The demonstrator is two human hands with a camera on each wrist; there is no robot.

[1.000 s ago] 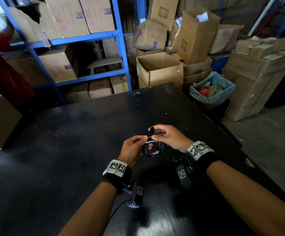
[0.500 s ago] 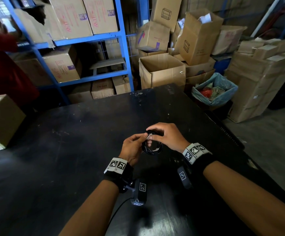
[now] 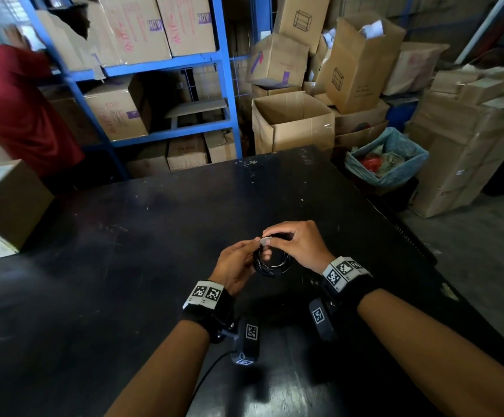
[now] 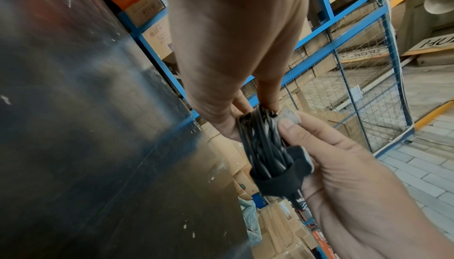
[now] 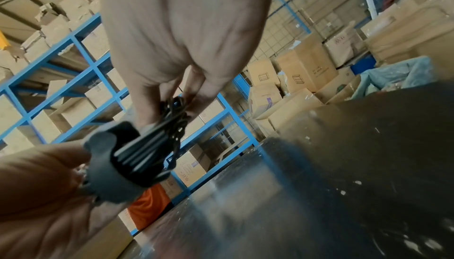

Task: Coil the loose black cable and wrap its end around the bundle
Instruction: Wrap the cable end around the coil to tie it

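- My left hand (image 3: 235, 266) grips the coiled cable (image 3: 270, 264) from the left, above the table (image 3: 124, 266).
- My right hand (image 3: 297, 245) pinches the grey strap tip (image 4: 288, 115) at the coil's top.
- A black strap (image 4: 275, 183) circles the bundle.
- Beyond the table stand boxes (image 3: 292, 121) and blue shelving (image 3: 226, 85).

Table (image 3: 154, 236) in front of the person, both forearms over its near half. Left hand (image 3: 234, 266) and right hand (image 3: 297, 243) meet above the table's middle, cable coil (image 3: 270, 263) between them, off the surface. Strap (image 4: 277, 179) around the coil on the right hand's side. Shelving rack (image 3: 223, 85) behind the table, left of centre, boxes on its shelves. Open box (image 3: 292, 121) behind the far edge, stacked boxes right of it. Bin (image 3: 392, 158) past the far right corner. Another person (image 3: 13, 109) far left.
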